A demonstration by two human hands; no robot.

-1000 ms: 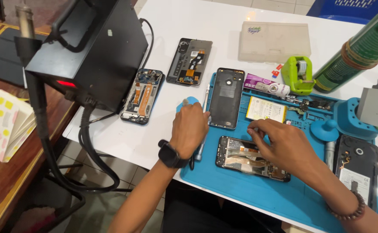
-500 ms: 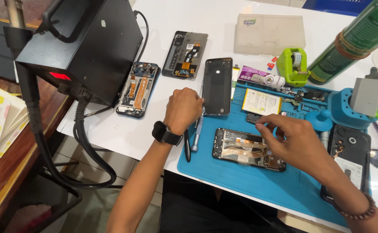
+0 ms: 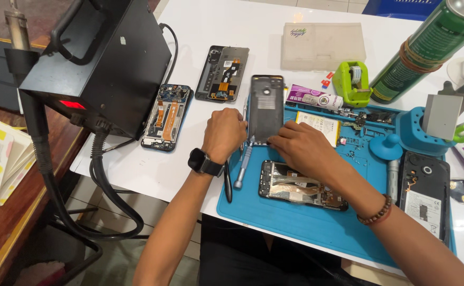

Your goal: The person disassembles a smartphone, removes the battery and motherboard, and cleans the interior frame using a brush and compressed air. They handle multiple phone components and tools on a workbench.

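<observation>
a dark phone back cover (image 3: 266, 108) at the blue mat's (image 3: 306, 222) left edge is being pinched by the left hand (image 3: 224, 132) and right hand (image 3: 301, 145), crowded by a screwdriver (image 3: 242, 165).

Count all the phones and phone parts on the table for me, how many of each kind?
Opened phones showing their insides: 4
Dark back covers: 1
Loose batteries: 1
Total: 6
</observation>
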